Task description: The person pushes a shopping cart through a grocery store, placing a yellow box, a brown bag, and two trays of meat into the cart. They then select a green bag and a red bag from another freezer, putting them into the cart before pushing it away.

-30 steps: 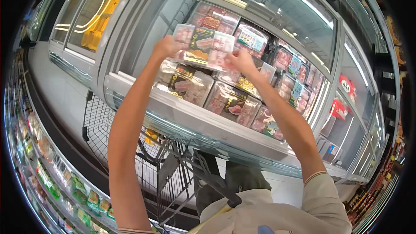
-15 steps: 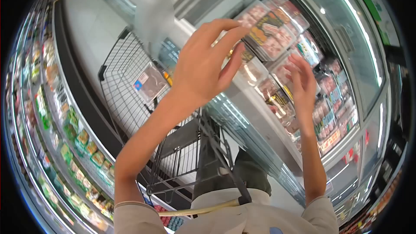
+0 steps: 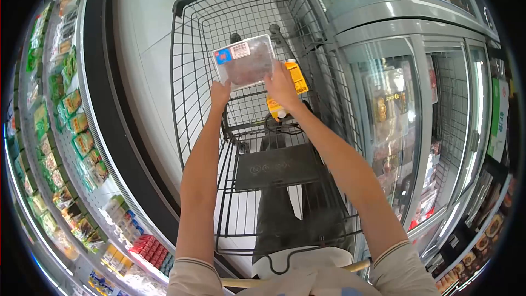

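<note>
A clear-wrapped flat tray of dark reddish food [image 3: 245, 64], with a blue sticker and a white label, is held over the shopping cart [image 3: 189, 71]. My left hand [image 3: 221, 93] grips its lower left corner. At its lower right corner is my right hand [image 3: 282, 86], fingers closed on the edge. Yellow cartons [image 3: 296, 78] lie in the cart beside and below my right hand, partly hidden by it.
Shelves of packaged food [image 3: 71, 115] run along the left. A glass-doored freezer [image 3: 389, 115] with packs inside stands on the right. The cart's dark seat panel [image 3: 276, 167] is in front of my legs.
My view has turned from the open freezer to the cart. Both hands have moved off the freezer packs and now hold the tray that lay in the cart.
</note>
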`<state>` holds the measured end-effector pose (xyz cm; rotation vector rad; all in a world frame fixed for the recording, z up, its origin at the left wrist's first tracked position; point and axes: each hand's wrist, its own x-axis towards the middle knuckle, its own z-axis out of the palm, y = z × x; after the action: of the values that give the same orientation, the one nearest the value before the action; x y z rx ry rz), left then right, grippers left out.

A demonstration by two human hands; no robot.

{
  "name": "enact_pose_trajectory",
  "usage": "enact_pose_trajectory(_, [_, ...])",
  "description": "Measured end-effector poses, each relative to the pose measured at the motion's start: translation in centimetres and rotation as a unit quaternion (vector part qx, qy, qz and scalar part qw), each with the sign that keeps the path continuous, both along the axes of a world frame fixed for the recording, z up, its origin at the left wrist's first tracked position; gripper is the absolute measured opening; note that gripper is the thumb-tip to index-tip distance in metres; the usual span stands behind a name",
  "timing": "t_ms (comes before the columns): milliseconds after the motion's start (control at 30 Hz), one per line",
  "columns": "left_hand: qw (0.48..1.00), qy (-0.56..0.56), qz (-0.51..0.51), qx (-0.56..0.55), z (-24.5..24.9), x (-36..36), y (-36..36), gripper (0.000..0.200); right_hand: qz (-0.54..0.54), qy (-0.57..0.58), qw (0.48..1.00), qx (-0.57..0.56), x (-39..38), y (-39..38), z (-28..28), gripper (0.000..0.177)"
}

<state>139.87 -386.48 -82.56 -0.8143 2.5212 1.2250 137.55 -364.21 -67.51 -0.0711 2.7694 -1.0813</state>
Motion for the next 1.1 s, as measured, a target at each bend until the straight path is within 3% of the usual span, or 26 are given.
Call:
enact_pose_trajectory(100, [0.994,0.013,-0.014,0.110,-0.1,-0.4,0.3,0.061,0.015,0.000,0.989,0.147,-4.2,0.0,-7.1,0.064])
enact_pose_trajectory(200, [0.968,0.070,0.107,0.214,-2.4,-0.7,0.9,0.056,-0.013,-0.106,0.987,0.117,-5.7,-0.1,-9.0,0.067])
enact_pose_trajectory(300, [0.976,0.116,0.074,0.171,-4.7,-0.7,0.4,0.047,-0.053,-0.077,0.993,0.067,-4.0,-1.3,-7.4,0.074])
enact_pose_trajectory(333, [0.977,0.073,0.038,0.195,-0.2,-1.0,-0.6,0.044,-0.069,-0.031,0.996,0.046,-3.0,-1.4,-6.5,0.073])
enact_pose_trajectory(367, [0.978,0.105,0.026,0.177,-3.4,-1.1,-2.2,0.042,-0.085,0.021,0.996,0.024,-2.3,-1.9,-5.1,0.073])
enact_pose_trajectory(400, [0.965,0.034,0.051,0.253,6.0,-1.8,-1.5,0.049,-0.125,0.065,0.990,0.015,-2.0,-2.5,-3.3,0.070])
enact_pose_trajectory(533, [0.951,0.116,0.003,0.285,20.1,-1.6,-0.4,0.063,-0.247,0.124,0.955,-0.110,-0.4,-2.9,9.6,0.066])
enact_pose_trajectory(600, [0.968,0.129,-0.010,0.214,27.1,-1.8,1.4,0.063,-0.277,0.181,0.932,-0.147,1.0,-0.9,15.8,0.060])
enact_pose_trajectory(767, [0.949,0.257,-0.105,0.147,42.4,0.4,11.1,0.054,-0.307,0.274,0.877,-0.247,6.8,8.5,31.5,0.048])
enact_pose_trajectory(900, [0.915,0.272,-0.208,0.214,48.4,2.6,20.4,0.051,-0.382,0.351,0.840,-0.158,7.2,18.5,38.1,0.044])
enact_pose_trajectory(1000, [0.912,0.272,-0.231,0.204,49.8,3.6,25.2,0.053,-0.397,0.344,0.844,-0.108,9.4,24.1,38.6,0.043])
enact_pose_trajectory(1100, [0.911,0.208,-0.251,0.254,51.1,5.2,29.3,0.058,-0.408,0.278,0.849,-0.190,14.1,29.3,39.2,0.046])
